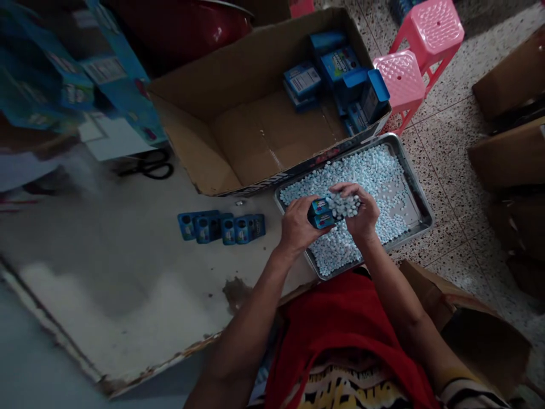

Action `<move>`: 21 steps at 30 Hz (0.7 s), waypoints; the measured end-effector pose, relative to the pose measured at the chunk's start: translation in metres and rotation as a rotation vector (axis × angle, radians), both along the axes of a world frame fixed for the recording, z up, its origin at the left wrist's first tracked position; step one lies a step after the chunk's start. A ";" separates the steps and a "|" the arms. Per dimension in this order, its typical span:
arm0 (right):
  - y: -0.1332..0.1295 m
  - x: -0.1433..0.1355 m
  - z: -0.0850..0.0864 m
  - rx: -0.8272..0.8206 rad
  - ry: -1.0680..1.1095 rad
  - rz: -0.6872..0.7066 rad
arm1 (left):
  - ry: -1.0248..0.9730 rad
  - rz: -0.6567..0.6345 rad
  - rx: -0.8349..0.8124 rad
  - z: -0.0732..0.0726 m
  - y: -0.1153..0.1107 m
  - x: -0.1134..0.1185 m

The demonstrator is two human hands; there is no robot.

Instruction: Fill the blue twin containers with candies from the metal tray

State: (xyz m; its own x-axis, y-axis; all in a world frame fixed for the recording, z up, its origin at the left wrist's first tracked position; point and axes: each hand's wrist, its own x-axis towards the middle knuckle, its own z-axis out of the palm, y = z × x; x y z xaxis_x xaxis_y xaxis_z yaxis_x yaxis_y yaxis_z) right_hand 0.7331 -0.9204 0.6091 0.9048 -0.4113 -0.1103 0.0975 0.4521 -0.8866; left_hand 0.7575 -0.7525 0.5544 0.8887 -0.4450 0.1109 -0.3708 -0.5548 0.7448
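Observation:
Two small blue boxes (322, 213) are gripped side by side in my left hand (297, 222), over the near left part of a metal tray (419, 230). My right hand (363, 215) is cupped around a heap of pale blue and white candies (344, 205), held right against the ends of those boxes. Beneath both hands, loose candies of the same kind (340, 248) cover most of the tray. On the table to the left stands a row of several more small blue boxes (221, 227). Whether the held boxes contain candies is hidden.
Behind the tray, a large open cardboard carton (251, 136) has several blue cartons (336, 65) at its right end. Black scissors (155, 166) lie on the table (140, 250). Pink stools (400, 79) stand on the speckled floor, with brown cartons (506, 153) at far right.

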 end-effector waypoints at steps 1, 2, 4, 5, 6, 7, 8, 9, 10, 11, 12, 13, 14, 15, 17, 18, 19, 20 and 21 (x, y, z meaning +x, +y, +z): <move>0.001 0.002 0.002 -0.041 -0.008 -0.015 | 0.000 0.016 -0.027 -0.002 -0.002 -0.001; 0.002 0.004 0.003 -0.078 -0.013 -0.025 | 0.002 0.030 -0.056 -0.004 -0.004 -0.003; 0.006 0.005 0.005 -0.145 -0.022 -0.015 | 0.014 0.060 -0.118 -0.010 -0.009 -0.007; 0.008 0.004 0.006 -0.175 -0.023 0.004 | 0.024 0.077 -0.148 -0.014 -0.011 -0.009; 0.010 0.001 0.007 -0.208 -0.019 0.028 | 0.032 0.093 -0.178 -0.017 -0.013 -0.010; 0.011 -0.002 0.007 -0.252 -0.015 0.058 | 0.043 0.103 -0.208 -0.020 -0.015 -0.011; 0.011 -0.007 0.006 -0.304 -0.013 0.086 | 0.058 0.105 -0.238 -0.022 -0.015 -0.012; 0.007 -0.012 0.005 -0.359 -0.016 0.104 | 0.074 0.099 -0.266 -0.024 -0.015 -0.012; 0.001 -0.019 0.001 -0.412 -0.018 0.102 | 0.090 0.088 -0.289 -0.025 -0.014 -0.011; -0.009 -0.027 -0.005 -0.467 -0.011 0.081 | 0.102 0.074 -0.305 -0.026 -0.012 -0.010; -0.022 -0.036 -0.013 -0.528 0.020 0.043 | 0.108 0.050 -0.312 -0.026 -0.008 -0.008; -0.036 -0.046 -0.024 -0.604 0.084 -0.012 | 0.106 0.014 -0.314 -0.026 -0.004 -0.007; -0.050 -0.056 -0.037 -0.695 0.176 -0.066 | 0.097 -0.020 -0.313 -0.026 0.000 -0.005; -0.063 -0.065 -0.052 -0.816 0.296 -0.106 | 0.087 -0.035 -0.311 -0.027 0.004 -0.004; -0.076 -0.079 -0.083 -1.046 0.500 -0.107 | 0.076 -0.010 -0.304 -0.027 0.013 -0.003; -0.076 -0.083 -0.097 -1.137 0.562 -0.078 | 0.079 0.013 -0.294 -0.028 0.016 -0.003; -0.071 -0.084 -0.111 -1.205 0.597 -0.044 | 0.087 0.033 -0.279 -0.029 0.019 -0.003; -0.063 -0.082 -0.122 -1.251 0.614 -0.022 | 0.097 0.045 -0.262 -0.031 0.022 -0.004; -0.054 -0.077 -0.131 -1.273 0.625 -0.023 | 0.103 0.049 -0.246 -0.032 0.025 -0.006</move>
